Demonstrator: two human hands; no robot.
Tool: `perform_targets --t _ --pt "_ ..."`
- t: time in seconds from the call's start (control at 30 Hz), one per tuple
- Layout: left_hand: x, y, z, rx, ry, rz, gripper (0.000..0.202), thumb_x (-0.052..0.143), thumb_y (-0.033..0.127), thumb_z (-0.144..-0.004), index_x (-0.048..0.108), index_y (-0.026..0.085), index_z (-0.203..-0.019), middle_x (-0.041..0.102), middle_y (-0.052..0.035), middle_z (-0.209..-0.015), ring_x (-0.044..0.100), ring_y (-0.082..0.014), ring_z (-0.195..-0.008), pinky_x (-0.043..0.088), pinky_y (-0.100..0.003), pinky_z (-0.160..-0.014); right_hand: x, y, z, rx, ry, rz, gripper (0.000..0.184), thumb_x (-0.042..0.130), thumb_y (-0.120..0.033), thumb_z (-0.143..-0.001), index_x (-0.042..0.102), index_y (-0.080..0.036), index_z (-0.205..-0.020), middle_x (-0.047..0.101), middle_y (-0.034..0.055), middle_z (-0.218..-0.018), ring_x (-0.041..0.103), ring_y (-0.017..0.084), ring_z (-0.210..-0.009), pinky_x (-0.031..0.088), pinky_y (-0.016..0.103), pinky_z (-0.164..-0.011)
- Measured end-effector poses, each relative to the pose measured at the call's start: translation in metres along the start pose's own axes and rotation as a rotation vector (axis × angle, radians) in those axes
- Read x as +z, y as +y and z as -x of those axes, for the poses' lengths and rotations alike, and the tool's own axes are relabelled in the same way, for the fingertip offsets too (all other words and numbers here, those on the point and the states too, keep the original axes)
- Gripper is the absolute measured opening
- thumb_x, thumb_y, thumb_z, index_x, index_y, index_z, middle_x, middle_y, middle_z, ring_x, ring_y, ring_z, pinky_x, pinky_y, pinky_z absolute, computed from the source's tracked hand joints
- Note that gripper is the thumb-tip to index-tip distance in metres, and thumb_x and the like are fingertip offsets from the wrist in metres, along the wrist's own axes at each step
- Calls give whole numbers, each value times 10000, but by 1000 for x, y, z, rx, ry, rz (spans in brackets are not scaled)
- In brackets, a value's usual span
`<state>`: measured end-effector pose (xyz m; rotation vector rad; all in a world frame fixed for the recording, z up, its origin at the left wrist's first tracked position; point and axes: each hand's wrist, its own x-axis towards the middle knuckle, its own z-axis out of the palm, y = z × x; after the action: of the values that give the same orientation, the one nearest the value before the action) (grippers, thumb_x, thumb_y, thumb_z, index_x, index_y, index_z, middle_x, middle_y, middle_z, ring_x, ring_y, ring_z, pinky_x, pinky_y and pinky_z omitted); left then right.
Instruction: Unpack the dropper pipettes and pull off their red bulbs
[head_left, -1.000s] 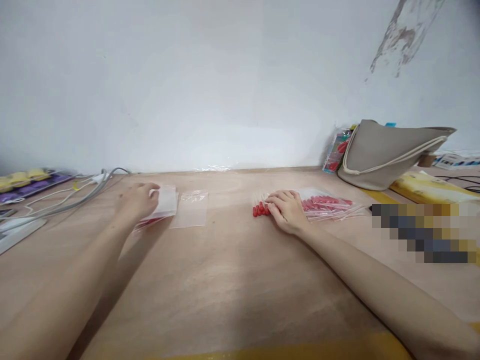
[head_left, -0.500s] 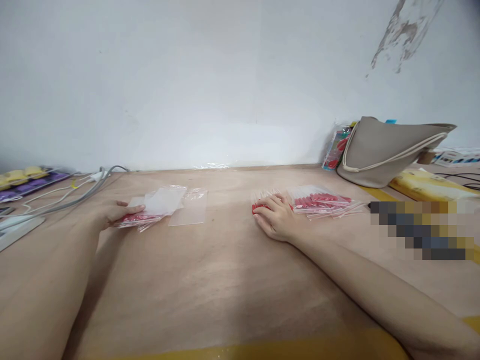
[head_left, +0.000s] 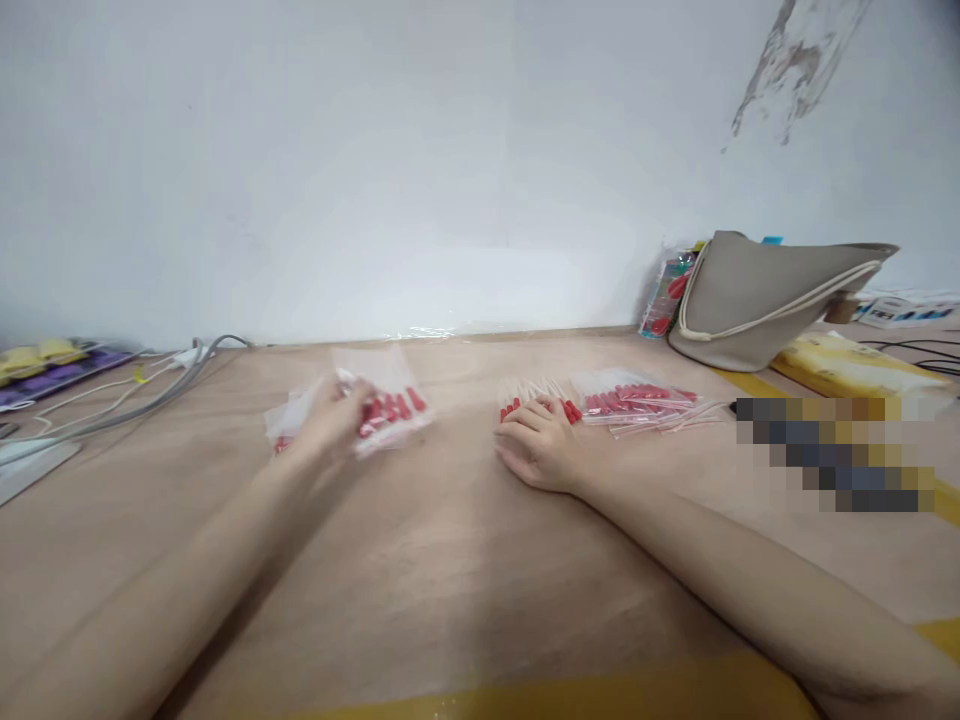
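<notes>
My left hand (head_left: 339, 412), blurred by motion, grips a clear plastic bag (head_left: 388, 376) holding several red-ended pieces. Beneath and left of that hand lie more clear bags (head_left: 281, 420) with some red showing. My right hand (head_left: 538, 440) rests on the table with its fingers loosely curved and apart, at the near edge of a row of white sticks with red ends (head_left: 534, 390). Whether those sticks are bagged I cannot tell. Just right of them is a pile of clear bags with red-ended pieces (head_left: 641, 398).
A grey bag with a cord (head_left: 765, 295) stands at the back right, beside a colourful packet (head_left: 666, 292). A yellow pack (head_left: 847, 368) lies in front of it. Grey cables (head_left: 184, 380) and a purple-and-yellow power strip (head_left: 60, 370) are at the left.
My left hand has moved right, carrying a bag of red-ended pieces over where the flat clear bags lay. My right hand has drawn back slightly, uncovering more red ends.
</notes>
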<state>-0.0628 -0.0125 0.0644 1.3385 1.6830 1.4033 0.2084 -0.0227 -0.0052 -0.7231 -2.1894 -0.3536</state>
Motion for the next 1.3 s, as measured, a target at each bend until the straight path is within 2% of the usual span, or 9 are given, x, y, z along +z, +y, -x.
perform_targets --t 0.13,0.27,0.37,0.43,0.53,0.63,0.73,0.97,1.3 --pt "50 -22 32 -147 -219 220 147 591 234 -718 470 156 -750 543 21 -594 536 -108 -496 461 -238 -525 -1 -9 -1 -85 -36 -92 338 575 -303 -766 543 -174 -1077 608 75 -966 521 185 -894 351 344 -785" --pt "60 -25 46 -217 -343 352 291 685 286 -660 486 163 -832 596 -11 -714 601 -145 -623 505 -291 -622 3 -13 -2 -158 -71 -66 127 506 -199 -818 605 -184 -895 615 58 -891 507 153 -794 356 290 -685" --pt "60 -32 45 -170 -453 366 362 704 319 -645 521 150 -907 613 -49 -839 611 -177 -759 498 -323 -730 5 -12 -3 -167 -76 -10 158 476 -175 -844 618 -180 -774 609 39 -758 483 141 -721 332 283 -658" --pt "59 -39 44 -30 -361 267 431 697 306 -649 519 151 -1010 586 -78 -985 584 -202 -906 469 -345 -823 5 -11 -2 -153 -84 12 168 479 -196 -854 621 -177 -766 597 33 -702 479 143 -714 321 287 -660" --pt "54 -46 47 346 -209 -10 426 667 281 -689 530 193 -1083 495 -82 -1137 486 -218 -1089 404 -367 -931 4 -10 -2 -122 -80 33 175 482 -224 -864 622 -182 -769 589 24 -661 481 146 -714 313 294 -678" --pt "47 -43 57 671 -427 -253 193 624 327 -745 635 213 -901 499 -63 -1072 501 -206 -1033 420 -349 -900 4 -10 -1 -105 -75 30 173 481 -226 -865 614 -183 -763 586 18 -652 484 145 -714 315 296 -691" --pt "44 -37 66 795 -568 -339 187 627 345 -749 648 212 -880 538 -58 -1011 533 -191 -944 448 -320 -829 4 -11 -2 -89 -85 21 169 476 -223 -863 595 -175 -753 574 19 -646 481 148 -721 324 294 -685" --pt "53 -35 67 621 -531 -341 177 537 301 -816 673 193 -782 602 -42 -857 559 -142 -727 452 -275 -653 4 -11 -3 -136 -83 -31 156 467 -178 -852 600 -180 -771 612 26 -747 487 157 -776 338 294 -685" --pt "55 -38 61 459 -535 -245 142 667 311 -696 662 174 -658 580 -37 -811 553 -147 -712 454 -298 -659 7 -10 -2 -147 -81 -61 164 474 -185 -849 603 -190 -747 617 26 -776 494 150 -783 338 297 -682"
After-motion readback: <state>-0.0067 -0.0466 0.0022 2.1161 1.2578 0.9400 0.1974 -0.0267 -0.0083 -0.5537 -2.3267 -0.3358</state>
